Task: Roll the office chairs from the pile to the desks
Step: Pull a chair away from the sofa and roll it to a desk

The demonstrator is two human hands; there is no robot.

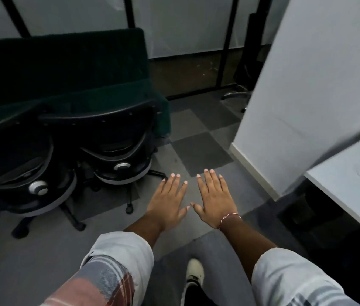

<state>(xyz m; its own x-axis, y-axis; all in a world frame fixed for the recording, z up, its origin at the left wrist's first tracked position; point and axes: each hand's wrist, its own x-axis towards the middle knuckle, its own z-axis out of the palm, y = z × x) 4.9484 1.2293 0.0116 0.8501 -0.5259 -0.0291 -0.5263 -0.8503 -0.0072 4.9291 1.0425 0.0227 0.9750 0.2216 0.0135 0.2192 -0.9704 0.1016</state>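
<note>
Two black office chairs stand side by side at the left, backs toward me: the nearer chair point(15, 164) at the far left and the second chair point(112, 140) to its right, both on castor bases. My left hand point(168, 199) and my right hand point(215, 200) are stretched out flat in front of me, palms down, fingers straight and spread, thumbs nearly touching. Both hands hold nothing and hover over the floor to the right of the chairs, apart from them. A white desk point(351, 184) shows at the right edge.
A dark green sofa point(64, 69) stands behind the chairs against a glass partition. A white wall or partition panel point(296, 96) rises at the right. Grey checkered carpet point(196, 138) runs between chairs and panel. Another chair base point(234, 94) peeks out far back.
</note>
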